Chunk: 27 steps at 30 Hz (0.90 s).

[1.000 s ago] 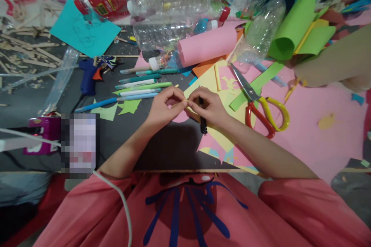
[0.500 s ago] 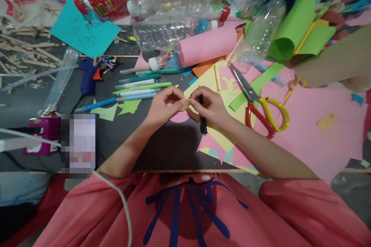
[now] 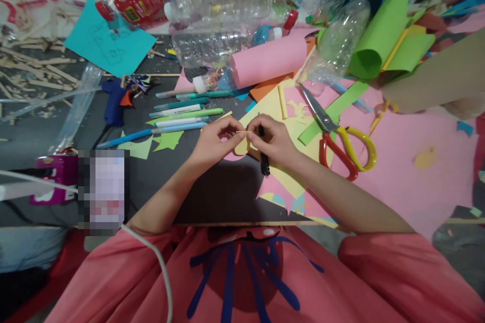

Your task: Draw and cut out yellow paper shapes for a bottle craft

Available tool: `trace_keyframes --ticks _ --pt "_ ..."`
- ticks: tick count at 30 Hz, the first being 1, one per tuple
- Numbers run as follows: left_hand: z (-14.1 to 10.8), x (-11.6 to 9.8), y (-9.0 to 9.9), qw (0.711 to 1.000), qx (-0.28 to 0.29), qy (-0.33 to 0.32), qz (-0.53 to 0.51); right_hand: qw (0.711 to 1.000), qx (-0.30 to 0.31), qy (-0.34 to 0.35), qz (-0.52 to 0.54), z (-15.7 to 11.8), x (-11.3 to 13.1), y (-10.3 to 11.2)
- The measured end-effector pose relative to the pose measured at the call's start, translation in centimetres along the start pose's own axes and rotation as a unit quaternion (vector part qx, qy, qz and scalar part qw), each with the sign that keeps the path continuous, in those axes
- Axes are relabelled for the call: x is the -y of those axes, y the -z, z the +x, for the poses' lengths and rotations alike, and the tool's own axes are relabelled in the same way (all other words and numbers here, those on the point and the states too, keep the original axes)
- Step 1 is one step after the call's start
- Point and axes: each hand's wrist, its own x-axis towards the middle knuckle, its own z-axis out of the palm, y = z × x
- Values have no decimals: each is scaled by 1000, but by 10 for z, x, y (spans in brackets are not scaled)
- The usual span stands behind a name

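Between the fingertips of both hands is a small yellow paper piece (image 3: 241, 147), its top edge pinched and its lower part hanging down. My left hand (image 3: 216, 140) grips its left side between thumb and forefinger. My right hand (image 3: 273, 139) pinches its right side. A black pen-like tool (image 3: 264, 165) passes beneath my right hand; whether the fingers also hold it I cannot tell. Behind the yellow piece, a round pink paper piece (image 3: 232, 156) lies on the dark table (image 3: 212, 186), partly hidden by my left hand.
Scissors (image 3: 329, 128) with red and yellow handles lie right, on pink paper (image 3: 435, 186). Several markers (image 3: 182, 121) and a blue glue gun (image 3: 113, 103) are left. Clear plastic bottles (image 3: 227, 5) and a pink paper roll (image 3: 271, 60) stand behind; wood sticks (image 3: 34, 68) lie far left.
The yellow paper piece has turned in my fingers: it was tilted nearly flat and now more of its face shows below the thumbs. My hands have stayed almost in place.
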Motion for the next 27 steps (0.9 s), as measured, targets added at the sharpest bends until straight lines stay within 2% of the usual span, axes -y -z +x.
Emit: trace_keyframes --ticks 6,13,19,27 --pt "1 -3 4 999 -34 0 42 998 -38 -40 41 -2 -2 0" --pt "1 -1 0 999 -22 8 30 999 -27 20 -14 1 -1 -2" --pt "1 0 4 998 -42 -18 39 998 -50 -39 1 0 -2 -2" --pt "5 1 13 991 -119 -39 -50 994 -49 -79 61 2 -2 -1"
